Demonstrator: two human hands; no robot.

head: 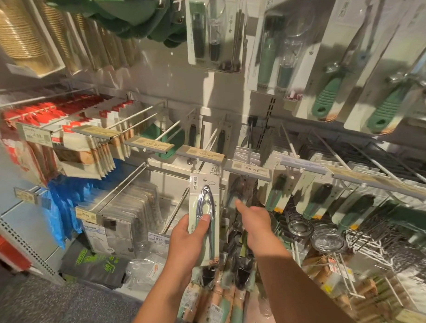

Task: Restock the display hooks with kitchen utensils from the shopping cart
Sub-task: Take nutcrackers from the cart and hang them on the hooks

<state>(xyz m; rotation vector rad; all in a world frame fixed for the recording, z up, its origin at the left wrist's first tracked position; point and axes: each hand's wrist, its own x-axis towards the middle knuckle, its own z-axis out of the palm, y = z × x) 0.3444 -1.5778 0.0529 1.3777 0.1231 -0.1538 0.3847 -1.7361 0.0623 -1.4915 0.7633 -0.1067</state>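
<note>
L hand: left hand [188, 242] held a carded nutcracker pack [204, 220] upright, thumb [203, 219] pressed on the pack's front, other fingers curled behind the card; grip sat on the lower half.
Pack: top edge w/ hang hole was well above the thumb, just under the price rail [200, 154], near the hook tip [189, 161]; whether the hole was on a hook, cannot tell.
R hand: right hand [255, 223] held nothing; index finger [240, 205] stretched fwd, other fingers looked loosely folded, blurred.
R fingertip: pointed at dark hanging tools [241, 186], blurred, just beyond it; touching or apart, cannot tell.
Between hands: narrow gap, pack's right edge near the R index finger.
Below L wrist: more packed utensils [216, 304] lay in a pile, green and tan cards.
Right of R hand: green-handled packs [314, 201] hung under the rail; glass dishes [301, 227] sat lower.
Left of L hand: grey flat packs [130, 206] and blue bags [60, 204] on hooks.
Above fingers: large green-grip tools [330, 93] hung on cards.
</note>
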